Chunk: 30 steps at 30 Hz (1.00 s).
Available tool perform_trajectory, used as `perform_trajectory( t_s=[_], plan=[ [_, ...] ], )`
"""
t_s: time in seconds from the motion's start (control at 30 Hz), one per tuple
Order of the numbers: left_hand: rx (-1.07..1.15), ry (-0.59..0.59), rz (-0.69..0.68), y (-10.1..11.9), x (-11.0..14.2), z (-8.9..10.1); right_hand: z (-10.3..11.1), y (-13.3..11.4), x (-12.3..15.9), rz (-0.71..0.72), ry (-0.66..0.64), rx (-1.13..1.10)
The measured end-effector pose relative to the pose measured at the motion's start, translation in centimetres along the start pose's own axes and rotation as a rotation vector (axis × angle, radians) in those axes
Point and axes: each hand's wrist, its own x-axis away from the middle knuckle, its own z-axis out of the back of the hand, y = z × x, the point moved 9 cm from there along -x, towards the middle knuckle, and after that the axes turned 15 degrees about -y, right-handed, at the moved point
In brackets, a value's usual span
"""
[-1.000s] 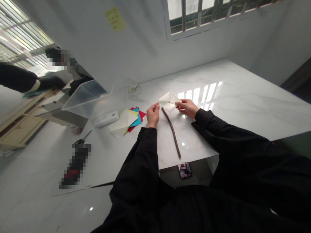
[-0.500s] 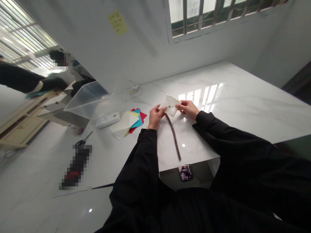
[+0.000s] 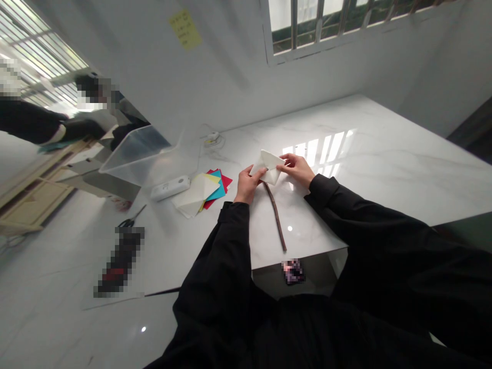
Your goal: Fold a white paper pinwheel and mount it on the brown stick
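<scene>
We've got the folded white paper [image 3: 269, 167] held btwn both hands over the marble table [image 3: 384, 148], a pointed corner sticking up twd the window [image 3: 326, 20]. L hand [image 3: 248, 185] is closed on the paper's left side, fingers curled round it. R hand [image 3: 298, 170] grips the right side w/ its fingertips [image 3: 287, 161], knuckles up. Tiny dark dot near the paper's middle, too small to tell what it is. Both arms in black sleeves [image 3: 219, 266].

Brown twig [image 3: 275, 218] lies on the tbl, top end just below L hand, not touching as far as we can tell. Left of that, a fanned stack of coloured paper [image 3: 217, 190] in red, teal, yellow and cream, w/ a white plastic device [image 3: 169, 188] just beside it. Clear plastic bin [image 3: 134, 159] nr the tbl's far-left edge. Black-handled scissors [image 3: 130, 222] next to a pixelated dark item [image 3: 119, 261]. Co-worker [image 3: 92, 95] well apart, upper left, blurred. Yellow sticky note [image 3: 184, 29] on the wall
</scene>
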Motion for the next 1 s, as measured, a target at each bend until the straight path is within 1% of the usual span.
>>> perform_trajectory(
  t_s=[0.07, 0.13, 0.2, 0.27, 0.37, 0.43, 0.53, 0.63, 0.77, 1.0],
  plan=[
    [-0.023, 0.014, -0.012, 0.0, -0.1, 0.1, 1.0, -1.4, 0.7, 0.073, 0.130, 0.141],
    [-0.040, 0.021, -0.022, -0.1, -0.1, 0.2, 1.1, -3.4, 1.6, 0.161, 0.206, 0.291],
    [-0.042, 0.015, -0.027, -0.1, -0.2, 0.0, 0.2, -4.9, 2.1, 0.217, 0.186, 0.384],
    [-0.039, -0.002, -0.029, -0.1, -0.2, -0.2, -1.2, -5.7, 2.1, 0.238, 0.106, 0.414],
    [-0.044, -0.026, -0.023, 0.0, -0.1, -0.5, -2.9, -5.7, 2.0, 0.234, -0.003, 0.403],
    [-0.052, -0.038, -0.016, -0.1, -0.1, -0.6, -3.4, -5.4, 1.9, 0.231, -0.028, 0.386],
    [-0.059, -0.052, -0.012, -0.1, -0.1, -0.7, -3.2, -5.0, 1.8, 0.233, -0.010, 0.351],
    [-0.065, -0.053, -0.008, -0.2, -0.2, -0.7, -2.8, -4.6, 1.7, 0.206, 0.006, 0.319],
    [-0.069, -0.039, 0.005, -0.3, -0.2, -0.7, -2.5, -4.4, 1.6, 0.173, 0.016, 0.282],
    [-0.068, 0.017, 0.006, -0.5, -0.2, -0.1, -2.3, -4.0, 1.6, 0.189, 0.038, 0.243]
  ],
)
